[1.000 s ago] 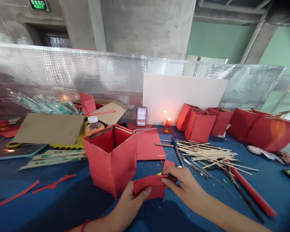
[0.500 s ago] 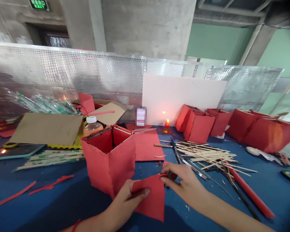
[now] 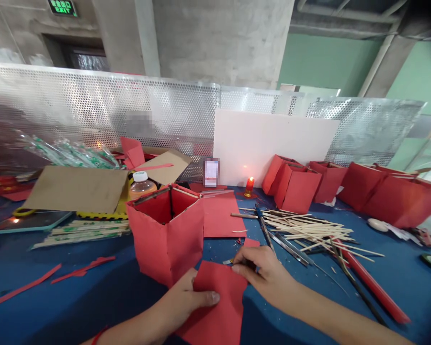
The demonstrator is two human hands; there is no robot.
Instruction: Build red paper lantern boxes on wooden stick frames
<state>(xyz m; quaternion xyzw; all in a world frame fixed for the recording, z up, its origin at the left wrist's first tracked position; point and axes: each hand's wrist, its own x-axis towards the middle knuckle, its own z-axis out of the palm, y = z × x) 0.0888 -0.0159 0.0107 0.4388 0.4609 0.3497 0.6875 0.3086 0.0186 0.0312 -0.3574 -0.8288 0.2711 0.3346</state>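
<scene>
A sheet of red paper [image 3: 221, 306] hangs tilted at the front, between both hands. My left hand [image 3: 192, 297] grips its left side, thumb on top and fingers behind. At the paper's upper right edge, my right hand [image 3: 260, 270] is closed in a pinch. A small flat blade-like piece [image 3: 228, 262] shows beside those fingertips, and a bit of blue shows between the fingers; I cannot make out whether they are one tool. Just behind my left hand stands an open-topped red paper box [image 3: 168, 239] with a stick frame. A red paper scrap [image 3: 251, 243] lies beyond my right hand.
Thin wooden sticks [image 3: 309, 230], tweezers [image 3: 289, 249] and a red rod [image 3: 373, 282] lie on the right. A lit candle [image 3: 249, 187] burns at the back, near more red boxes [image 3: 298, 187]. Cardboard [image 3: 75, 187], a bottle [image 3: 141, 184] and wrapped sticks [image 3: 84, 233] are left.
The red paper has come lower and turned, so its face lies flatter towards me. My right hand has shifted slightly along its upper edge, and the blade-like piece now shows.
</scene>
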